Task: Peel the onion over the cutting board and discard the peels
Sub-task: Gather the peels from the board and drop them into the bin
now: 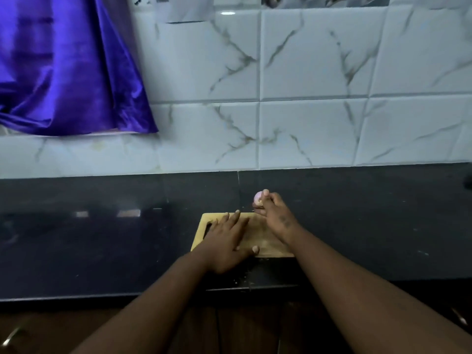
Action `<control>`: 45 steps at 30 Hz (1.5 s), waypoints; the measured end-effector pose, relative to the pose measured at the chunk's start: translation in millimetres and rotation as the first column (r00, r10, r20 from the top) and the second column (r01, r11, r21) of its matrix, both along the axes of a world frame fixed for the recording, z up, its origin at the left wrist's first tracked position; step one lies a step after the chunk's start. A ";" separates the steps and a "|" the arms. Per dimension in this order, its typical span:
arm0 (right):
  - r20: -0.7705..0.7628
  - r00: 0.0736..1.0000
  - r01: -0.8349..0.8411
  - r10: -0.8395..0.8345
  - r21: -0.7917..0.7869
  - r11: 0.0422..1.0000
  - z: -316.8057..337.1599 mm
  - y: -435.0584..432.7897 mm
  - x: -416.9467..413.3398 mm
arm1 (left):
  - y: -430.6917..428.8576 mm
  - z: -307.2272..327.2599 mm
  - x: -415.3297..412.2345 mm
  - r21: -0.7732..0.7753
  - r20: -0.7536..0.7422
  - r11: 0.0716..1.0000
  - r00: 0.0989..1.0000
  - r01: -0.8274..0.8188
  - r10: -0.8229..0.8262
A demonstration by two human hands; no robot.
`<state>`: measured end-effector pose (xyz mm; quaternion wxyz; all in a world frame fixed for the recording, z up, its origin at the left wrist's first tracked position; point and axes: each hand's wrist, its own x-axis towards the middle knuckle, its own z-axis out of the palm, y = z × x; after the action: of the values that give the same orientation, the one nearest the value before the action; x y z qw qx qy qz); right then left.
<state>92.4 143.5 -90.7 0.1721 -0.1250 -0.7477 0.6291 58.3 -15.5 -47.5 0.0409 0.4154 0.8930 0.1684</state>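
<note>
Head view looked down on a dark surface backed by a wall of white marbled tiles, with a purple cloth hanging at the upper left. A small wooden cutting board lay near the front edge of the surface, a slot handle at its left end partly covered by fingers. The left hand lay flat and open on the board, palm down, fingers spread toward the far edge, holding nothing. The right hand reached over the board's far right part, its fingers closed around a small pale pink onion gripped at the fingertips. The onion sat just past the board's far edge, lifted in the hand rather than resting on the wood; whether any skin was still on it could not be told through the blur. A few light specks dotted the surface just in front of the board, near the left wrist. Below the surface's edge, dark cabinet fronts with metal handles showed.
</note>
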 end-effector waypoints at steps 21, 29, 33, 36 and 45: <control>0.069 0.998 0.009 -0.009 0.006 1.000 -7.2 -47.1 21.8 | -27.8 -53.5 60.7 0.001 -0.360 0.994 0.927 -0.114 0.107; -0.006 1.000 -0.019 0.021 -0.733 0.680 -25.4 -160.2 66.5 | -73.7 -69.5 103.4 0.678 0.602 0.237 0.710 -0.696 0.366; 0.021 0.987 -0.088 0.159 -0.754 0.651 -56.6 -256.4 85.1 | -148.8 -91.7 143.1 0.621 0.775 -0.159 0.572 -0.768 0.268; 0.066 0.928 -0.208 0.368 -0.727 0.654 -99.0 -349.4 109.5 | -234.7 -133.3 176.8 0.543 0.839 -0.387 0.467 -0.745 0.279; 0.455 0.615 -0.388 0.644 -0.537 0.749 -275.7 -574.9 195.1 | -434.0 -292.1 287.4 0.208 0.921 -0.679 -0.094 -0.704 0.379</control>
<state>287.4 -431.3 -366.4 -0.3022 -0.1281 -0.6245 0.7087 345.7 -449.5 -339.6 -0.2101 -0.4943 0.5343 0.6528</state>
